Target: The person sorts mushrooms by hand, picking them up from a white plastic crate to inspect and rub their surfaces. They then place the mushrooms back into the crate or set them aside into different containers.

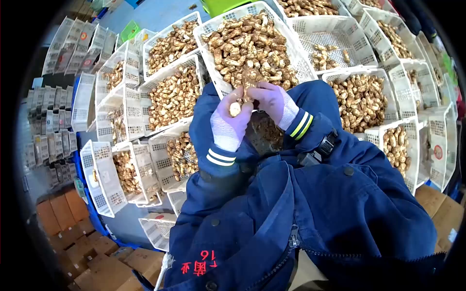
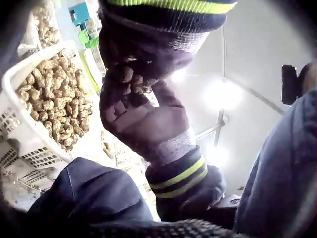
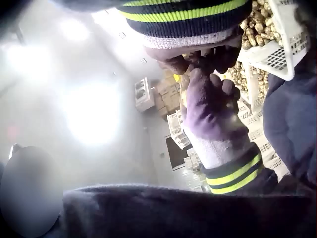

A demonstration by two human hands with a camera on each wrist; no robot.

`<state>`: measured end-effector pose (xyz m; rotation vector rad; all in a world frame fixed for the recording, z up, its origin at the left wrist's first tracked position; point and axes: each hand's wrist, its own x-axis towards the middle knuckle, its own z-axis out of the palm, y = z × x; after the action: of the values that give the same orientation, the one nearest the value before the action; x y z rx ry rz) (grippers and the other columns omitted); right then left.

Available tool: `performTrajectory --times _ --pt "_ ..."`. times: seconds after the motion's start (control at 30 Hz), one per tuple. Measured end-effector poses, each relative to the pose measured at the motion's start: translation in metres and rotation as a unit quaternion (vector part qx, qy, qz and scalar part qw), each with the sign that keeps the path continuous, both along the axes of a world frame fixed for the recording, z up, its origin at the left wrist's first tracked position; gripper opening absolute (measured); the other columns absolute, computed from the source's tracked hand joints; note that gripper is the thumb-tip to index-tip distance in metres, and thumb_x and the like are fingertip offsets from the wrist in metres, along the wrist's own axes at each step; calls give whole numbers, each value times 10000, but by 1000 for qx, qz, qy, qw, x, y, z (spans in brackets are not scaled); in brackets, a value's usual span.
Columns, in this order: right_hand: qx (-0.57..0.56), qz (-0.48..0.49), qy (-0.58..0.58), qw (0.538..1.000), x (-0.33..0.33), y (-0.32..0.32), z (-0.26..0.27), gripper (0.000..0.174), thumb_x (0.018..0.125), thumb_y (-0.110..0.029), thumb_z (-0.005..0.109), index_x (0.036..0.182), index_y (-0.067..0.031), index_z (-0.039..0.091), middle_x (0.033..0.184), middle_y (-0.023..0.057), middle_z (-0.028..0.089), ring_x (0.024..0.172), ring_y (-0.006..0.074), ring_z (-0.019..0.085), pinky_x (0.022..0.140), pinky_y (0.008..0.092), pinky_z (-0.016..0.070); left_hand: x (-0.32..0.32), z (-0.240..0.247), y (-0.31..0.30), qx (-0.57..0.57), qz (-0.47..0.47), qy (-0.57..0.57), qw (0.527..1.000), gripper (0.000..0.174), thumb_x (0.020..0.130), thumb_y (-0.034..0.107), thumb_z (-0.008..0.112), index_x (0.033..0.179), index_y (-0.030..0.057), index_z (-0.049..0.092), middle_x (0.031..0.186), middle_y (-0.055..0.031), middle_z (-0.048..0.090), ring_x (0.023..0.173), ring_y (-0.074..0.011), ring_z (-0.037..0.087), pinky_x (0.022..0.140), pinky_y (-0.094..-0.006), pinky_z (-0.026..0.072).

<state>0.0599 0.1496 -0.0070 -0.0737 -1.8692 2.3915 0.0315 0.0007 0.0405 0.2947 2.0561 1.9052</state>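
Both hands wear purple gloves with whitish cuffs and meet over the near edge of a white basket (image 1: 305, 68) full of brown, dirt-covered mushrooms (image 1: 250, 46). The left hand (image 1: 230, 120) curls round a mushroom whose pale end (image 1: 235, 109) shows between thumb and fingers. Beside it, the right hand (image 1: 274, 102) pinches a brown mushroom piece (image 1: 251, 80) at the fingertips. Whether the two pieces are one mushroom cannot be told. Fingers hide part of what is held in both wrist views, where the hands touch or nearly touch.
More white baskets of mushrooms stand left (image 1: 167, 104) and right (image 1: 361, 102); one at the upper right (image 1: 357, 43) holds only a few. Dark debris (image 1: 268, 132) lies between the knees. Cardboard boxes (image 1: 109, 266) are at the lower left.
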Motion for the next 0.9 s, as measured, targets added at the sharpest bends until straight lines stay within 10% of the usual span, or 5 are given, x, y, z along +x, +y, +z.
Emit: performTrajectory --times 0.1,0.17,0.27,0.43,0.9 --pt "-215 7 -62 975 1 -1 10 129 876 -79 606 938 19 665 859 18 556 789 145 621 678 279 544 -10 -3 -29 91 -7 -43 995 403 916 139 552 1261 -56 479 777 -52 595 645 -128 540 615 -255 466" --pt "110 5 -16 994 2 8 18 119 855 -107 629 911 -11 674 785 17 554 753 146 615 645 284 511 -22 -20 -46 256 48 -207 943 425 930 214 561 1276 -18 477 789 -34 568 653 -130 523 603 -258 464" --pt "476 -21 186 859 2 19 14 143 816 -172 672 865 -37 675 700 25 553 708 149 601 616 295 473 -31 -31 -55 391 -31 -310 866 519 938 384 543 1312 32 459 928 -65 559 786 -178 538 654 -306 494" --pt "66 -12 -116 991 -2 8 13 303 769 -297 708 837 -9 644 747 32 610 730 118 568 649 284 446 -26 -27 -56 462 -58 -324 824 581 954 390 479 1390 27 354 1339 -165 483 1227 -331 480 1063 -532 358" --pt "12 61 -95 994 -1 18 -3 240 828 -235 661 906 -10 637 820 5 594 784 95 570 707 247 452 -26 -42 -59 397 -54 -194 896 482 906 123 601 1336 5 416 1154 -125 596 1073 -282 589 928 -465 500"
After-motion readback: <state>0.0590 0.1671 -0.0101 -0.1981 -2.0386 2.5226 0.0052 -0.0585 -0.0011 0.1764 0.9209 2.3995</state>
